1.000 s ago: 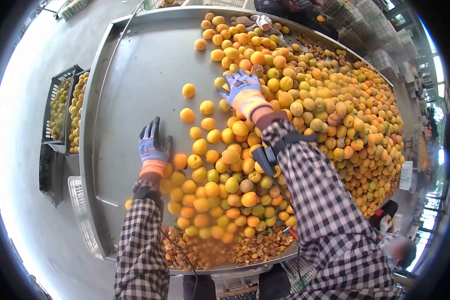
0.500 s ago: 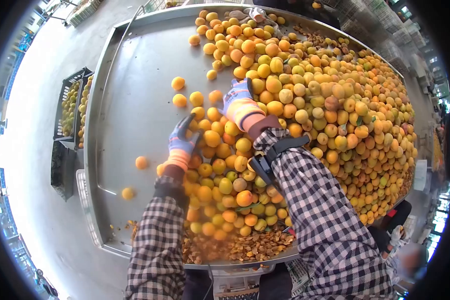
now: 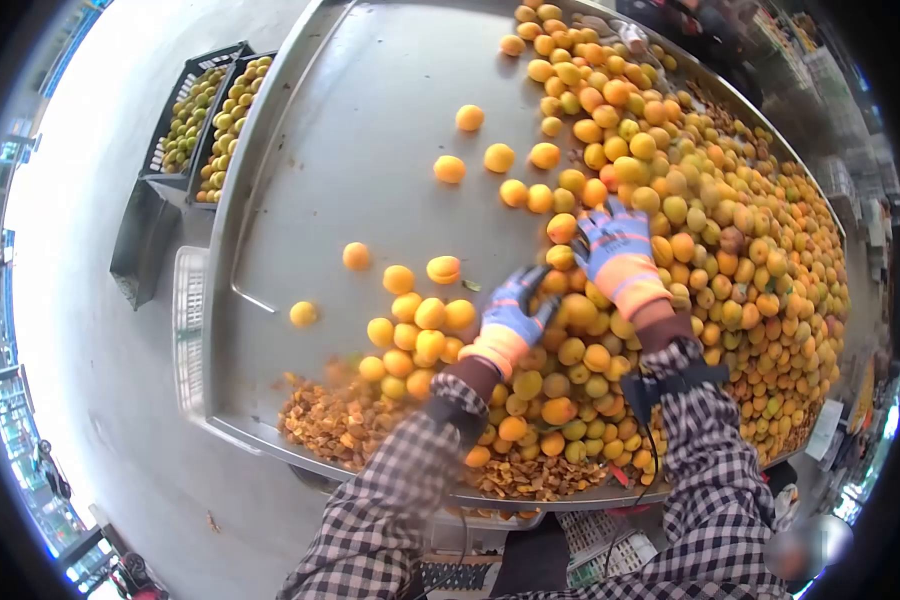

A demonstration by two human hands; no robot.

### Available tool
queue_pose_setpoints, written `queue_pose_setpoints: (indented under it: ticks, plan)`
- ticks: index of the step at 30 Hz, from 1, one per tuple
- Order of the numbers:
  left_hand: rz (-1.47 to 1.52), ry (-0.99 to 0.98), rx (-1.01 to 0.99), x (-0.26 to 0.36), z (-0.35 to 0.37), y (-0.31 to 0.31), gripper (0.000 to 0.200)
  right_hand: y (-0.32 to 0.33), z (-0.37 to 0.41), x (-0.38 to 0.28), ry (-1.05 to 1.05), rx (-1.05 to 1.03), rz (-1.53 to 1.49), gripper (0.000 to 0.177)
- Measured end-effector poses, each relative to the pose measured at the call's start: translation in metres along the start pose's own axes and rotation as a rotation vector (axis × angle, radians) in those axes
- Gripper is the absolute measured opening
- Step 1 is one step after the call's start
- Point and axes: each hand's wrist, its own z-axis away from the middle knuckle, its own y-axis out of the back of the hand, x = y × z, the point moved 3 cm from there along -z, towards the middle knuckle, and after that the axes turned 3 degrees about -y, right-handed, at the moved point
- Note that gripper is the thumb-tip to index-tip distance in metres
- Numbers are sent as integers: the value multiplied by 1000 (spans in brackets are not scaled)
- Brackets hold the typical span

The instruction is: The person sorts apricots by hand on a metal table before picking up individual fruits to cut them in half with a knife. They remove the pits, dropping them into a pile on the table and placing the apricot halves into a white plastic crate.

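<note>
A big heap of ripe apricots [image 3: 760, 250] fills the right side of a metal table. My left hand [image 3: 512, 318], in a blue-grey and orange work glove, rests at the heap's near left edge, thumb apart from the fingers, against several fruits. Farther in, my right hand [image 3: 618, 250], gloved the same way, lies over the apricots with its fingers spread. Neither hand is seen gripping a fruit, though the fingertips are partly hidden. To the left of my left hand, a small cluster of apricots [image 3: 430, 313] sits on the metal.
Brown-orange pits or scraps [image 3: 335, 420] are piled along the near edge of the metal table [image 3: 320, 170]. Black crates of greener fruit [image 3: 185, 125] stand on the floor at left, near a white basket [image 3: 190, 330]. A cloth [image 3: 632, 38] lies at the far edge.
The camera view has shifted, so the table looks turned. Both hands are farther right in view. Apricots that were around my left hand now lie in a separate cluster to its left.
</note>
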Motion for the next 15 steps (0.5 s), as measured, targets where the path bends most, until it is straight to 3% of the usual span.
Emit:
queue_pose_setpoints:
  ticks: [1,3,4,5,6,7,9,12,14,15]
  plan:
    - [70,14,-48,6,7,5,44,7,0,-3,-18,-165,-31,43]
    - [-63,-184,-230,22,24,22,46,28,-21,-12,-84,-215,-130,44]
    - [-80,-309,-219,42,22,53,55,55,-38,-21,-69,-105,-166,46]
    - [124,-222,-153,24,21,76,56,51,-66,-32,-63,108,-254,51]
    - [-383,-371,-23,24,4,111,57,47,-95,-48,-40,346,-393,54]
    - [191,175,149,3,4,136,55,49,-124,-63,-1,448,-564,56]
    - [-699,-116,367,-30,-16,187,53,52,-158,-92,-122,273,-561,58]
    - [-851,-18,269,-104,-1,185,49,34,-164,-116,-126,136,-592,59]
    - [-528,-146,200,-101,13,159,48,31,-141,-131,-24,114,-504,57]
    - [-608,-165,138,-78,17,141,47,24,-125,-129,41,108,-384,54]
